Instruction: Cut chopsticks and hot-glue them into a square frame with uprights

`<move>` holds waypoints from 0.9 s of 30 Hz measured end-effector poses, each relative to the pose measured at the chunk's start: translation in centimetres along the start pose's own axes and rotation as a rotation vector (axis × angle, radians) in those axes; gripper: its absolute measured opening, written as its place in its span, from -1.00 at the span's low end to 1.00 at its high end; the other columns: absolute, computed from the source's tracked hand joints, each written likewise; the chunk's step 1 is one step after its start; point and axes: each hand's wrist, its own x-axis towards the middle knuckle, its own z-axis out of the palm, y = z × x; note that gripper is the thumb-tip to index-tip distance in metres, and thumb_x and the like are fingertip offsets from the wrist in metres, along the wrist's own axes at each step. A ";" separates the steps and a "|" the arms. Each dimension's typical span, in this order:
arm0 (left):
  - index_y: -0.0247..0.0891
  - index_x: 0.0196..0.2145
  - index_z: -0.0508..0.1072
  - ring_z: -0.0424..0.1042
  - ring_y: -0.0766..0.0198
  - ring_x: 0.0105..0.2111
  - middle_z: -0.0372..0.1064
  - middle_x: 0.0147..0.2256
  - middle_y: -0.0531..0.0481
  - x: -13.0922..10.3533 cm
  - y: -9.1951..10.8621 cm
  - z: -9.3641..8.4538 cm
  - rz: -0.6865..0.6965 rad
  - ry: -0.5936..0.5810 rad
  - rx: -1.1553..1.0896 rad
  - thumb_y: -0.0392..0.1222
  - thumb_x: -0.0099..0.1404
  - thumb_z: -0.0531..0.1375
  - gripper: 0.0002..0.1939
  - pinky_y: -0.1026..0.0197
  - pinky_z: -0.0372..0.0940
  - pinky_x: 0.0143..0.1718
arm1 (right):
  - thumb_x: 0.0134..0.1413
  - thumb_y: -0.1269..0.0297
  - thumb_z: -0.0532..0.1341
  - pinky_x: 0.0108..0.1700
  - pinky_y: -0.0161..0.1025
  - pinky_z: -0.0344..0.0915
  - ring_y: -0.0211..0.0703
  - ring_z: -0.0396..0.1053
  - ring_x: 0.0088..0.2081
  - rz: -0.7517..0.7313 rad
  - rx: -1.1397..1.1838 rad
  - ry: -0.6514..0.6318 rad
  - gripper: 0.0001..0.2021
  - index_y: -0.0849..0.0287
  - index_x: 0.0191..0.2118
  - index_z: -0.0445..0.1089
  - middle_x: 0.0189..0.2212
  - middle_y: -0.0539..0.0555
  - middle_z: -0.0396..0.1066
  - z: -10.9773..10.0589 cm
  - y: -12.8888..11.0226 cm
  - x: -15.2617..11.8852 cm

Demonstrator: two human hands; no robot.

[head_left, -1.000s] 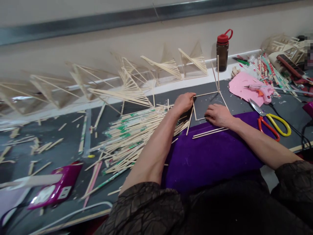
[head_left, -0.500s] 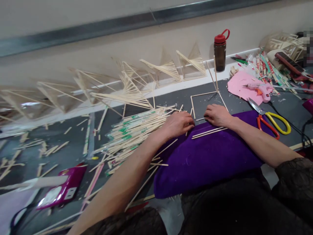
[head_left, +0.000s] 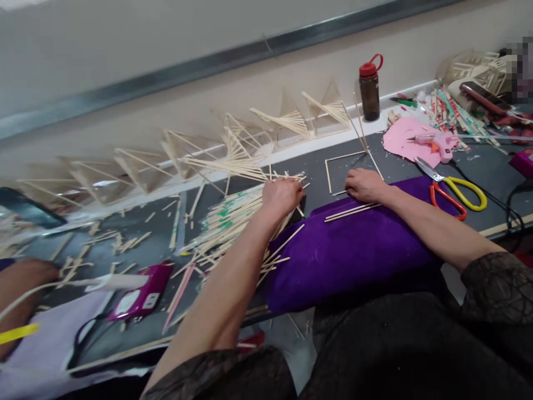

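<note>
My left hand [head_left: 283, 195], fingers curled, is over the right end of a heap of thin wooden sticks [head_left: 233, 222], some in clear and green wrappers. What its fingers hold is hidden. My right hand [head_left: 363, 185] rests closed at the near right corner of a square stick frame [head_left: 327, 176], by the edge of a purple cloth [head_left: 341, 261]; its grip is hidden under the fingers. Two thin sticks rise from the frame's far right corner. A few loose sticks [head_left: 350, 213] lie on the cloth below the right hand.
Twisted stick models [head_left: 287, 119] line the wall. Right of my right hand lie scissors [head_left: 453, 191], a pink glue gun [head_left: 437, 145] on a pink sheet [head_left: 395, 141], and a bottle [head_left: 369, 94] behind. At left are a purple device [head_left: 144, 291], stick scraps and another person's arm [head_left: 25, 294].
My left hand has moved left and up from the cloth's edge onto the stick heap. My right hand stays by the frame. The view has shifted, bringing another person's arm in at left.
</note>
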 end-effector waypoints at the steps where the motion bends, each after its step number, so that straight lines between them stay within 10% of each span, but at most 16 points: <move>1: -0.22 -0.11 0.61 0.47 -0.03 0.03 0.54 -0.03 -0.19 0.2 -0.2 0.1 0.008 -0.006 -0.017 -0.15 0.38 0.05 -0.66 0.05 0.31 -0.03 | 0.33 0.32 0.08 -0.16 -0.17 0.22 0.00 0.38 -0.03 0.000 -0.002 0.000 -0.70 0.19 -0.06 0.57 0.00 0.22 0.47 0.0 0.0 0.0; 10: -0.21 0.08 0.54 0.42 0.12 0.14 0.48 0.13 -0.11 -0.1 -2.3 0.2 0.056 0.099 -0.319 -0.15 0.44 0.02 -0.60 0.13 0.26 0.15 | 0.33 0.30 0.07 -0.20 -0.18 0.23 0.01 0.40 -0.02 -0.004 -0.036 -0.017 -0.68 0.20 -0.06 0.57 -0.01 0.23 0.47 -0.3 -0.1 -0.3; 14: -0.19 0.02 0.58 0.47 0.15 0.04 0.54 0.03 -0.10 -2.3 -2.6 -3.5 0.037 0.208 -0.495 -0.07 0.40 0.09 -0.63 0.13 0.27 0.11 | 0.35 0.25 0.06 -0.20 -0.17 0.22 0.02 0.40 -0.04 0.011 -0.049 -0.026 -0.66 0.19 -0.03 0.57 -0.03 0.23 0.47 -0.5 0.1 -0.4; 20: -0.17 0.00 0.58 0.51 0.17 -0.05 0.56 -0.04 -0.07 -9.3 -2.9 -8.3 0.184 0.017 -0.514 0.02 0.38 0.11 -0.61 0.15 0.28 0.02 | 0.34 0.22 0.04 -0.21 -0.17 0.21 0.03 0.39 -0.05 -0.007 -0.065 -0.021 -0.64 0.14 -0.03 0.58 -0.04 0.20 0.48 -0.3 0.7 -0.3; 27: -0.15 0.16 0.42 0.39 0.01 0.15 0.43 0.14 -0.13 -18.3 -2.9 -2.0 0.112 -0.131 -0.271 0.03 0.30 0.22 -0.49 0.05 0.27 0.15 | 0.32 0.21 0.06 -0.20 -0.13 0.24 0.06 0.40 -0.06 -0.024 -0.065 0.008 -0.65 0.10 -0.05 0.58 -0.06 0.18 0.48 0.3 1.2 -0.1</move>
